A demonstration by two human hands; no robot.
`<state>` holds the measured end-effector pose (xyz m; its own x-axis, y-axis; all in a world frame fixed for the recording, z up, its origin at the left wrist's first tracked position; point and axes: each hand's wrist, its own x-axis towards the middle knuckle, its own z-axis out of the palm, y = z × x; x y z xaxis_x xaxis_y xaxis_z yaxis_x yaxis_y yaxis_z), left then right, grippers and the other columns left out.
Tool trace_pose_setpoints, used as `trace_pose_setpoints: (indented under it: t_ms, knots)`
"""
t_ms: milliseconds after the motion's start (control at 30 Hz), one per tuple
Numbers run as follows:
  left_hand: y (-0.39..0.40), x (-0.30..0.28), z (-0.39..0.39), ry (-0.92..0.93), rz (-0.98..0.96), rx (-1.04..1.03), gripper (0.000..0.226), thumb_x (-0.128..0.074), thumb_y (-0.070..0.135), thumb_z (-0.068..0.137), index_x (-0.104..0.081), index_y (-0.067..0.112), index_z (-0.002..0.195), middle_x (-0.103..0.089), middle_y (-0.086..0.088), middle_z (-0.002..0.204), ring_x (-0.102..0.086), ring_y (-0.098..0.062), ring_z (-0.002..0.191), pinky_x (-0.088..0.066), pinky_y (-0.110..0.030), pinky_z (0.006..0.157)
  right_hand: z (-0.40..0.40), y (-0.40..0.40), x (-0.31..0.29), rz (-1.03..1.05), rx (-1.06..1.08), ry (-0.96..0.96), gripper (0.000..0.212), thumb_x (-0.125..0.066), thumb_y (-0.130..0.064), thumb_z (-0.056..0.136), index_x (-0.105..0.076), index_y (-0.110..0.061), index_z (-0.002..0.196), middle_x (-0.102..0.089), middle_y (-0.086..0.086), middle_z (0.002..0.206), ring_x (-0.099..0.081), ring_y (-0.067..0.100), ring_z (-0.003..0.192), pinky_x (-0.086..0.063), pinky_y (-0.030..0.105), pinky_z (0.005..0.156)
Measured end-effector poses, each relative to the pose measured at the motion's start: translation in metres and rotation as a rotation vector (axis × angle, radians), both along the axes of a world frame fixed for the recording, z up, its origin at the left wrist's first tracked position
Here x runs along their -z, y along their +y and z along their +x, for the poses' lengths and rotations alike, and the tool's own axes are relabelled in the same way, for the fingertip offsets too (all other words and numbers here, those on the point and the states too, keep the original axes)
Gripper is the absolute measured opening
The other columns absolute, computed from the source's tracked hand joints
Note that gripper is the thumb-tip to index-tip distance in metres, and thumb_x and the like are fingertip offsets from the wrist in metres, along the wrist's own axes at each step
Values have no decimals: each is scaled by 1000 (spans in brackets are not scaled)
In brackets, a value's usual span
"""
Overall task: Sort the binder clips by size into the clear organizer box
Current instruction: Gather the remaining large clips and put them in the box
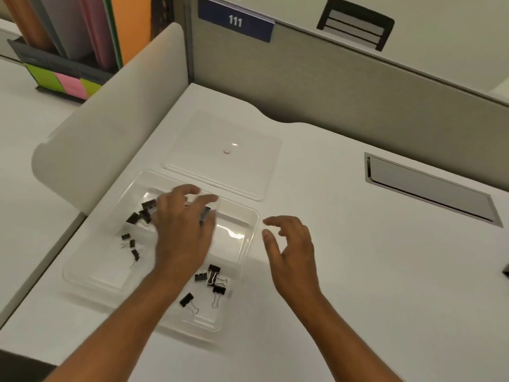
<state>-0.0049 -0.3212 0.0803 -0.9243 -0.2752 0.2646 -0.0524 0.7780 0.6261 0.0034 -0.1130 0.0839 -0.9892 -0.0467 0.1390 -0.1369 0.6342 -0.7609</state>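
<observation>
The white desk (344, 244) carries all the task items; a grey partition (344, 86) bearing a blue plate numbered 111 (236, 22) bounds its far edge, and a cable hatch (429, 188) is set into the surface to my right. The clear organizer box (248, 244) sits open on the desk in front of me, its clear lid (234, 166) lying flat just beyond it, touching or nearly touching the far rim.

My left hand (181, 230) is inside the box, over the far middle, fingers spread and slightly curled. A dark clip-like object (205, 215) shows at its fingertips, but blur prevents me from confirming a hold; grip undetermined. My right hand (292, 249) hovers just beside the box's right wall, fingers loosely parted, holding nothing.

Binder clips lie in three groups in the box. The large clips (143, 212) are at the far left. The small clips (131, 248) are just nearer, along the left side. The medium clips (212, 282) are at the near right, beside my left forearm. I cannot make out dividers between the groups.
</observation>
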Motion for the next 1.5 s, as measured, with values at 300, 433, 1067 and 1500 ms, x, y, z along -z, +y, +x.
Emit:
trace_pose_setpoints:
  t_ms: [300,433,1067,1500]
  knots:
    - [165,-9,11,141,-32,494,42,-56,34,102,-57,27,143,-49,-8,153,-22,-32,156,-22,-60,124,24,96,-21,201,232,99,42,-65,-15,97,-57,-32,135,-50,-8,147,-40,12,140,-38,42,115]
    - [230,-6,22,130,-60,638,45,-52,40,102,-56,24,144,-49,-9,154,-25,-33,156,-27,-62,122,43,163,-19,174,391,140,42,-66,-9,96,-60,-29,132,-54,-9,142,-44,10,136,-45,43,112]
    - [589,47,55,-19,-249,977,59,-68,36,96,-42,32,149,-43,-5,157,-29,-32,154,-30,-57,121,121,516,55,50,753,-21,41,-65,-12,97,-58,-33,131,-49,-16,141,-40,5,133,-45,27,104]
    - [777,69,-49,-95,-544,1154,64,-56,29,103,-27,18,159,-25,-6,168,-60,-31,113,-58,-42,81,0,700,77,238,823,-51,41,-65,-25,99,-57,-20,139,-61,3,137,-53,31,120,-51,46,94]
